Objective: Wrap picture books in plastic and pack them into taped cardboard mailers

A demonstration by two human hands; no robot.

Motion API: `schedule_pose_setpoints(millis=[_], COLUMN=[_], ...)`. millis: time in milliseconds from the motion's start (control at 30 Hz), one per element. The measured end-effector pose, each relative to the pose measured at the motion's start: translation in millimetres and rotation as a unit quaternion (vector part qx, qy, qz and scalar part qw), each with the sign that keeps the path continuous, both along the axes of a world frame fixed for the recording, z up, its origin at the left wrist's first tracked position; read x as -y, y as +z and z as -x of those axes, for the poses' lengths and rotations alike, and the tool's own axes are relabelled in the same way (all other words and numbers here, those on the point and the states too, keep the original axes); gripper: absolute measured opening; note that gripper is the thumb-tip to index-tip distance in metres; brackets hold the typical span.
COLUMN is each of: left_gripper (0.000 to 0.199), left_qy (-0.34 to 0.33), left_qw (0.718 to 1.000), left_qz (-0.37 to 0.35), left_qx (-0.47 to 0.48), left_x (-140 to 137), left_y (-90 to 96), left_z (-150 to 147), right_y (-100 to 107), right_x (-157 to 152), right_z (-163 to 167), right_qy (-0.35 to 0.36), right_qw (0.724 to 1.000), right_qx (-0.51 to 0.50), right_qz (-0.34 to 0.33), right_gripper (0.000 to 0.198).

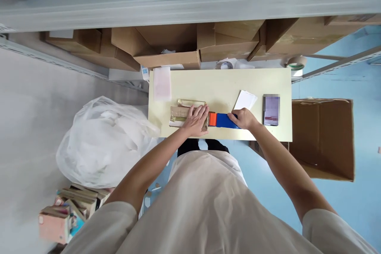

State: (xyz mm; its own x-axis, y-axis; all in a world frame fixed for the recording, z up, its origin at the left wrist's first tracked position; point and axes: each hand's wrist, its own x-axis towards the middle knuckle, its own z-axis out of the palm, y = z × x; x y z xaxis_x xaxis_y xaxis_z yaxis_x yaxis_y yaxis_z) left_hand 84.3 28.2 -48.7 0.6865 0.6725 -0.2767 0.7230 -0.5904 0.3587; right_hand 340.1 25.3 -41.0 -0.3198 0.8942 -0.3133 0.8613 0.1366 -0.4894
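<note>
The person's left hand [197, 118] lies palm down on a small cardboard package [177, 118], its fingers stretched out across the right part of the top rather than wrapped around anything. The package rests near the close edge of a pale yellow table [202, 83], left of the middle, with shiny brown tape on it; a taped strip [183, 102] lies along its far side, and whether the two are joined I cannot tell. The right hand [244, 119] is closed around the right end of a flat blue tool [224, 120], thumb along the top. The tool's orange end points left and sits right beside the package, close to the left fingers; whether it touches the cardboard is unclear. Just beyond the right hand lie some white papers [244, 101], and farther right is a phone [271, 115] with its screen lit. A pinkish stack of sheets [162, 83] lies at the far left corner. Behind the table, cardboard boxes [169, 58] fill a shelf, with a roll of tape [226, 65] in front of them. A large open carton [323, 139] stands to the right, a bulging white plastic bag [101, 147] to the left, and books [80, 198] are piled nearer the person.
</note>
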Motion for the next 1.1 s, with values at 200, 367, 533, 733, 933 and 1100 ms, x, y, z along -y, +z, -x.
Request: schedule_pose_setpoints(millis=[200, 367, 533, 733, 933, 1100], left_gripper=[0.106, 0.099, 0.061, 0.052, 0.039, 0.063], left_qy=[0.013, 0.008, -0.022, -0.012, -0.027, -0.042], left_qw=[1.0, 1.0, 1.0, 0.998, 0.997, 0.998], left_qz=[0.0, -0.001, -0.015, -0.051, -0.067, -0.04], left_qx=[-0.018, -0.02, 0.0, -0.024, -0.008, 0.013], left_x=[0, 1, 2, 4, 2, -6], left_y=[0.9, 1.8, 4.3, 7.4, 7.3, 8.1], left_z=[4, 2, 1, -5, 2, 11], right_y=[6, 21, 39, 47, 29, -13], right_x=[10, 14, 2, 7, 49, 91], right_z=[-34, -38, 30, 78, 50, 48], right_qy=[0.009, -0.001, -0.033, 0.022, -0.186, -0.238], right_qw=[0.997, 0.997, 0.983, 0.976, 0.966, 0.965], right_qx=[-0.071, 0.059, 0.169, 0.21, 0.178, 0.113], right_qz=[0.033, 0.048, 0.06, 0.05, -0.005, -0.014], right_gripper=[0.054, 0.058, 0.057, 0.04, 0.049, 0.028])
